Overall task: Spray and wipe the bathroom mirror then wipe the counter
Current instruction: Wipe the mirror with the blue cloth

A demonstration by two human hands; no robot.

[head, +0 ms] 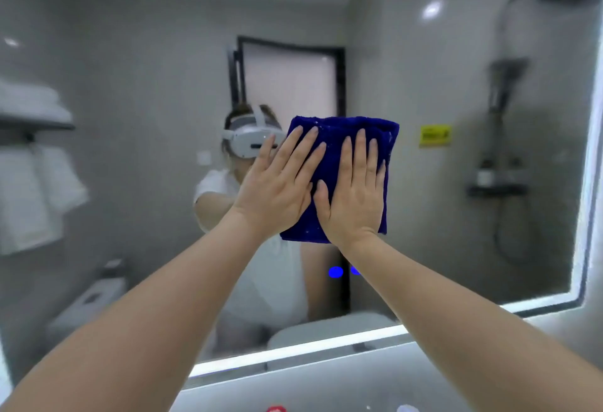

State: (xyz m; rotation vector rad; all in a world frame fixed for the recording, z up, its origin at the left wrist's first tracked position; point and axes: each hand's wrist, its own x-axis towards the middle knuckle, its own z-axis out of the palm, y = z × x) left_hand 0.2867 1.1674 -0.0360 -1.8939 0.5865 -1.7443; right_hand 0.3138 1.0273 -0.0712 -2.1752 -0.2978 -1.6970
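Note:
A folded dark blue cloth (352, 130) lies flat against the large bathroom mirror (440, 85), near its middle. My left hand (277, 186) presses on the cloth's left side with fingers spread and flat. Beside it, my right hand (354, 196) presses on the cloth's right half, fingers straight and pointing up. The two thumbs nearly touch. Both palms cover the lower part of the cloth; its top edge and right edge stay visible. The counter and any spray bottle are mostly out of view below.
The mirror has a lit strip (293, 351) along its bottom and right edges. Its glass reflects a person in a headset, a door, towels on a shelf and a shower. A red object (275, 408) and a pale object (408, 408) peek in at the bottom edge.

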